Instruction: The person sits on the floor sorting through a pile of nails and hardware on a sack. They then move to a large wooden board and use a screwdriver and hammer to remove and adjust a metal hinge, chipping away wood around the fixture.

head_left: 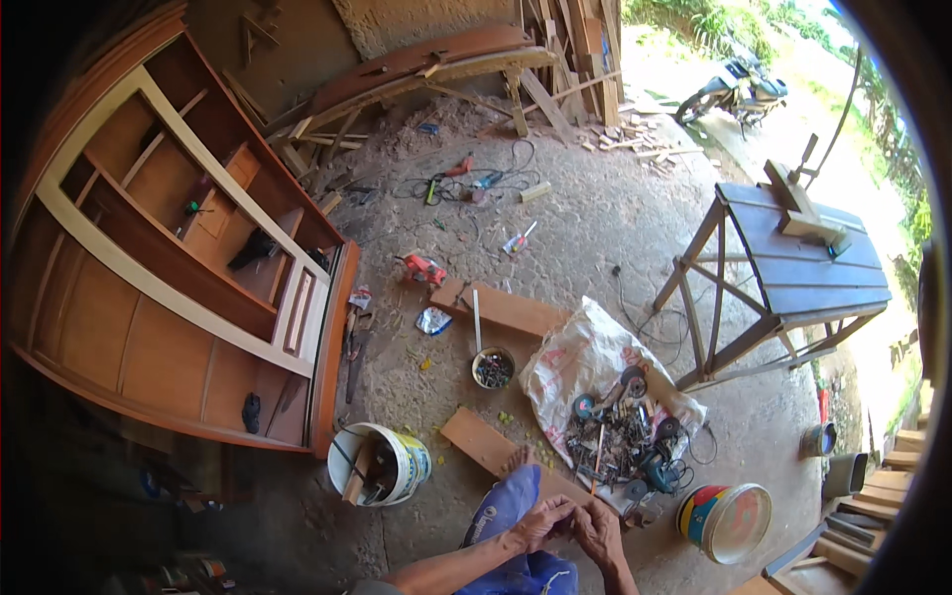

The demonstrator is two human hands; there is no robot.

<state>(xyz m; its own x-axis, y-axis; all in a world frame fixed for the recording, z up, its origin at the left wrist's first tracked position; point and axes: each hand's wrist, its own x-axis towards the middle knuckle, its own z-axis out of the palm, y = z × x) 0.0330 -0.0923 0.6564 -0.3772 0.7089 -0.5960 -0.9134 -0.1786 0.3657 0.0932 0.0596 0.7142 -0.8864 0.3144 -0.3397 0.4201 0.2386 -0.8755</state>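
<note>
Left hand (538, 523) and right hand (601, 534) meet above blue trousers (504, 508), fingers curled nearly closed, tips together; I cannot tell whether they pinch some small piece, which would sit right there. It looks like fine fingertip work, calling for a light, steady grip. Just beyond lies a brown board (478, 439); to its right, loose metal parts (615, 446) on a white sack (552, 382). Farther out stand a white bucket (407, 472), left, and a colourful bucket (698, 518), right.
</note>
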